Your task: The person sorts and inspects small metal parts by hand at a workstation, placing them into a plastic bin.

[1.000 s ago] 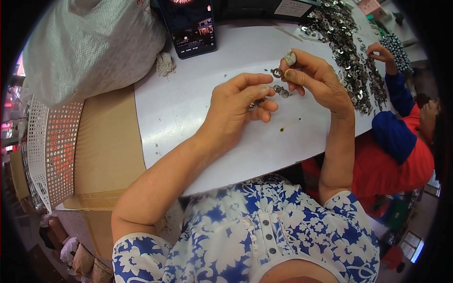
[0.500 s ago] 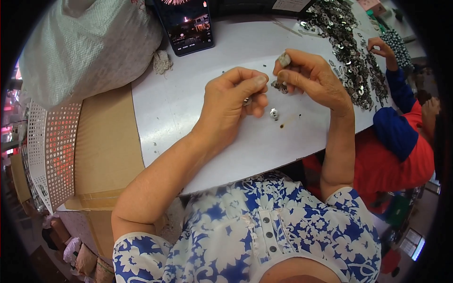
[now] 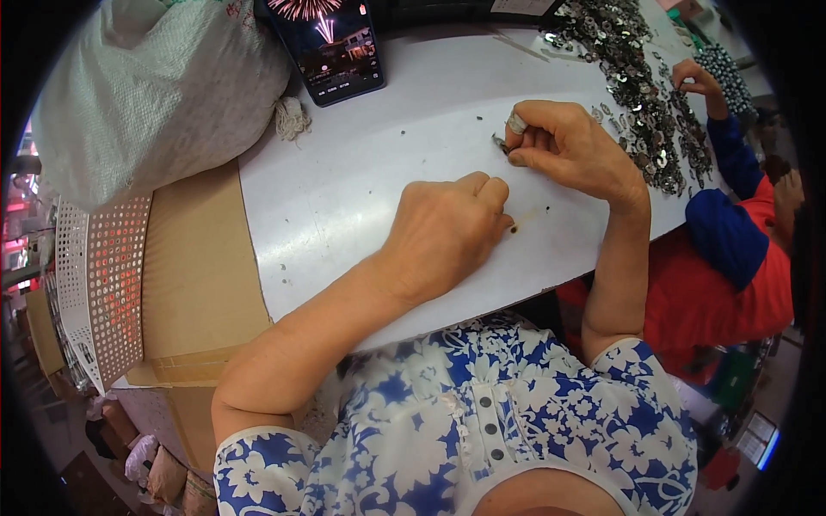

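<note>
My left hand is palm down low over the white tabletop, its fingers curled together. Its fingertips are hidden beneath it, so whatever they hold cannot be made out. Farther right, my right hand pinches a small dark metal piece between thumb and index finger, a bit above the table. A whitish wrap covers part of that index finger.
At the far right lies a heap of small shiny metal pieces, where a co-worker's hand reaches in. A propped phone, a white woven sack, a string bundle and a perforated basket stand at left.
My left hand has moved down and right, turning palm down over the spot where a shiny metal piece lay. My right hand has shifted slightly; its pinched piece now points up-left.
</note>
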{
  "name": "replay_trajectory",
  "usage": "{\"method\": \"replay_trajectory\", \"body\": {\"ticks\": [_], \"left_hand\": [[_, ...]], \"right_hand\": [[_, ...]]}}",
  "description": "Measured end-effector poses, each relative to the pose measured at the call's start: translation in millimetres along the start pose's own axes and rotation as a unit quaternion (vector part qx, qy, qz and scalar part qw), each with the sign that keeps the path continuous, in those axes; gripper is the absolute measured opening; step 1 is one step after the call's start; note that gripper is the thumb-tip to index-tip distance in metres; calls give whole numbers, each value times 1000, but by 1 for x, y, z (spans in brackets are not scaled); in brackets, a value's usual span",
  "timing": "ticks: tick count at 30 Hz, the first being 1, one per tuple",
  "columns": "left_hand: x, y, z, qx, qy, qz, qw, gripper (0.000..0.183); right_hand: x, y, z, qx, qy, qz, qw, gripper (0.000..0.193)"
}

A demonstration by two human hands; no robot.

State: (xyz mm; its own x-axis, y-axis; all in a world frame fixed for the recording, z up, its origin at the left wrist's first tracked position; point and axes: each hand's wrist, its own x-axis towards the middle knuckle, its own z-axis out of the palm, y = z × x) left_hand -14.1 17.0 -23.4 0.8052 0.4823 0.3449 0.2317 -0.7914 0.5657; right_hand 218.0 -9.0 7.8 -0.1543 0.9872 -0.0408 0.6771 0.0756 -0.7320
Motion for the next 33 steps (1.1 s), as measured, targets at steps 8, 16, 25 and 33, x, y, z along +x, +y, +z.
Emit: {"method": "replay_trajectory", "body": {"ticks": [8,16,25,33], "left_hand": [[5,-13,-6,-129,30,-31,991,22],[14,-22,-32,-747,-5,-247,618,20],[13,-15,-22,-606,50,-297,736,17],[11,-18,-27,-602,46,-297,740,10]], "right_hand": [[0,-9,-6,64,50,-36,996,10],[-4,-25,-8,236,61,-11,970,11],[1,-23,6,163,32,-90,982,12],[2,-28,4,171,30,-16,985,11]]}}
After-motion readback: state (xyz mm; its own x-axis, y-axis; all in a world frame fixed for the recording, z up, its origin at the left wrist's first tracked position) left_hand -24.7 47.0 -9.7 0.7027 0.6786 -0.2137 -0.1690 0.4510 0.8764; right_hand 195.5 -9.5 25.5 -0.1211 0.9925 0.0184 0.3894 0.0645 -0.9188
